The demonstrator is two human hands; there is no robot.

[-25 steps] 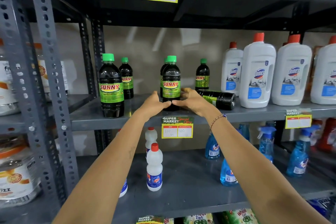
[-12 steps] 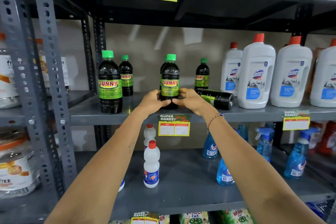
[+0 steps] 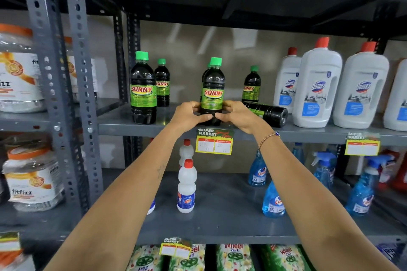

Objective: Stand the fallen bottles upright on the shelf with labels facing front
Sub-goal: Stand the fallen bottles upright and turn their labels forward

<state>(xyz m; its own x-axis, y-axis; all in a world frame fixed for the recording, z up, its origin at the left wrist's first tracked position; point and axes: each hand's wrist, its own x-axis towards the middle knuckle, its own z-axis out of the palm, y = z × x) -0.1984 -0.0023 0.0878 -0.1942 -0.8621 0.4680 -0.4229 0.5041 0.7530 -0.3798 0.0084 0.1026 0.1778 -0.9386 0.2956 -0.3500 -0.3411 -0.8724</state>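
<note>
A dark SUNNY bottle [image 3: 213,88] with a green cap stands upright at the front of the grey middle shelf [image 3: 136,128], label toward me. My left hand [image 3: 189,115] and my right hand [image 3: 236,116] wrap its base from either side. Just right of it a fallen SUNNY bottle [image 3: 267,112] lies on its side, base toward me. Other SUNNY bottles stand upright: one at the front left [image 3: 143,88], one behind that [image 3: 162,82], one at the back right [image 3: 252,84], and one mostly hidden behind the held bottle.
White Domex jugs [image 3: 317,86] with red caps fill the right of the middle shelf. Price tags [image 3: 214,142] hang on the shelf edges. The lower shelf holds white bottles [image 3: 186,187] and blue spray bottles [image 3: 273,200]. A perforated upright post [image 3: 72,86] stands to the left.
Both hands stay wrapped around the base of the upright bottle, with the fingers closing more around it. The view has shifted slightly; the bottles stand as before.
</note>
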